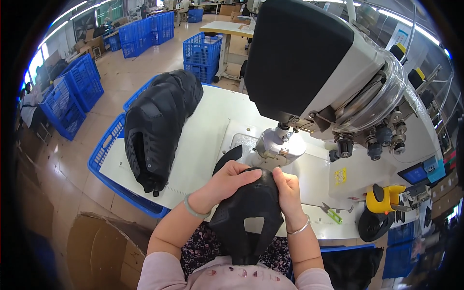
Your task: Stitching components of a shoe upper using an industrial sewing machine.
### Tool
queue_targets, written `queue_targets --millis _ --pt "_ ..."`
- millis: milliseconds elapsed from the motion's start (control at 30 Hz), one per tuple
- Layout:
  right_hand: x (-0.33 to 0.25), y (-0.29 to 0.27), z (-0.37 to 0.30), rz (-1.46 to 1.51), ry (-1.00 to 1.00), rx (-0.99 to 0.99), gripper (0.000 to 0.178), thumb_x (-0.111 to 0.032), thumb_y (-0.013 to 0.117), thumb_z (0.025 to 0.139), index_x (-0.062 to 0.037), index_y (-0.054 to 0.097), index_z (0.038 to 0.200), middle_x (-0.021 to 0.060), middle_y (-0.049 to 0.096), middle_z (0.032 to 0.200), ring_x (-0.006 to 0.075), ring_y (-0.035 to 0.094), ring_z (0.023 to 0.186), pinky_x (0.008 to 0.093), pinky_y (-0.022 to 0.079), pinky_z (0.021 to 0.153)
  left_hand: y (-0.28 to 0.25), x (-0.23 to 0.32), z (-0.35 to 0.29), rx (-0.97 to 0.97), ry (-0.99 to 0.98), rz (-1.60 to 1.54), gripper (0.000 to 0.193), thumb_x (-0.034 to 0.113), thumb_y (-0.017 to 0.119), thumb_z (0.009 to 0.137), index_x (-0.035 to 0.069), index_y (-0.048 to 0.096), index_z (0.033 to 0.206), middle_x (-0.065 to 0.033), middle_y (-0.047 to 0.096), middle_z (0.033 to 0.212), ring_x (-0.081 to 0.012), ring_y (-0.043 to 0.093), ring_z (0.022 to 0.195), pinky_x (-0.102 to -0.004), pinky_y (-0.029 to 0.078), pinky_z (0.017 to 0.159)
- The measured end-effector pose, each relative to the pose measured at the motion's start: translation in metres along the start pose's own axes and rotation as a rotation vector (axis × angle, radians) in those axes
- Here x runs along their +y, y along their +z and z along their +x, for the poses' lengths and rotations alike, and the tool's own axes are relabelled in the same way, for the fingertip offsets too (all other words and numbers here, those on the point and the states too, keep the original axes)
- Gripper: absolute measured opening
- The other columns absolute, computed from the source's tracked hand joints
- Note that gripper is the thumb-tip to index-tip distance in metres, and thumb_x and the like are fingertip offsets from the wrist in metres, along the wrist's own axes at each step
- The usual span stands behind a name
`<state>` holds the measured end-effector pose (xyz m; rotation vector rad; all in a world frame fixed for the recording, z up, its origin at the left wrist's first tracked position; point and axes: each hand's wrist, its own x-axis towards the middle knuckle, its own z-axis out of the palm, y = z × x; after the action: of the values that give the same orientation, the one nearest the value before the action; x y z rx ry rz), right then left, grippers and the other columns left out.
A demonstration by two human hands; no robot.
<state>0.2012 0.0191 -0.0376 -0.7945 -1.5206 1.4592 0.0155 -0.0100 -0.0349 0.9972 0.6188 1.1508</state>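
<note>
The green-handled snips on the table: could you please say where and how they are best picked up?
Probably by the green handle, from above and the near right: it lies toward that side, while the metal blades point away to the left.

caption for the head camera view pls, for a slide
A black shoe upper held at a sewing machine, with nested black uppers at left on the white table.

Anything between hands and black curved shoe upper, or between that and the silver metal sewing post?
Nothing visible: left hand and right hand hold the upper directly; the post stands beyond its far edge.
</note>
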Motion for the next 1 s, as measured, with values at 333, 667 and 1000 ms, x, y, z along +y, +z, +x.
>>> queue_targets --millis 333,667,1000 --pt "0.006 -0.002 -0.004 -0.049 -0.106 0.143 0.041 -0.027 0.053 0.101 -0.0029 0.055 0.068 -0.0075 0.049 0.065 0.0026 0.038 0.060 0.0205 0.029 0.051 -0.018 0.006 0.000 -0.048 -0.143 -0.180 0.026 0.018 0.065 0.092 -0.004 0.067 0.105 -0.0053 0.071 0.094 -0.0086 0.065 0.082 -0.0225 0.051 0.075" --pt "0.000 0.000 -0.014 -0.074 -0.177 0.261 0.039 -0.025 0.062 0.096 -0.0012 0.057 0.066 -0.0076 0.048 0.061 0.0020 0.037 0.058 0.0204 0.029 0.050 -0.010 0.014 -0.022 -0.153 0.001 0.146 0.061 -0.005 0.082 0.067 -0.005 0.055 0.122 -0.0045 0.063 0.109 -0.0116 0.058 0.102 -0.0258 0.047 0.091" --pt "0.003 0.001 -0.017 -0.165 -0.216 0.291 0.037 -0.023 0.060 0.097 -0.0002 0.058 0.068 -0.0048 0.052 0.063 0.0031 0.041 0.057 0.0203 0.031 0.050 -0.009 0.007 -0.031 -0.070 0.067 0.238 0.067 -0.001 0.084 0.068 -0.003 0.052 0.127 -0.0047 0.061 0.113 -0.0121 0.055 0.107 -0.0270 0.044 0.096"
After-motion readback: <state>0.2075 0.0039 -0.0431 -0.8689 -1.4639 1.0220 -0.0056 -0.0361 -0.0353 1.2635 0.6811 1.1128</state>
